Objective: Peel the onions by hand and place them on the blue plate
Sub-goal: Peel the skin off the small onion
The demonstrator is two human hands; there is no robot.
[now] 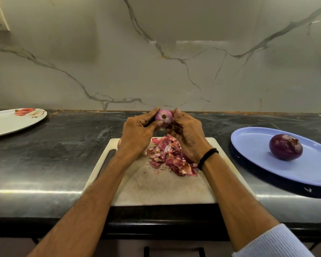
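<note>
- The left hand (pixel 137 134) and the right hand (pixel 187 138) are both gripping a small onion (pixel 164 117) between curled fingers and thumbs, above the far edge of the cutting board (pixel 156 188); its root end is facing the camera and pale pink flesh is showing
- A heap of dry red skins (pixel 170 156) is lying on the board just below the hands, partly under the right wrist; a black band (pixel 208 157) is sitting around that wrist
- A dark purple onion (pixel 285 149) is resting on the blue plate (pixel 258 145), well to the right of the right hand
- A white plate (pixel 11 121) with red flowers is standing on the dark surface (pixel 54 154), far to the left of the left hand
</note>
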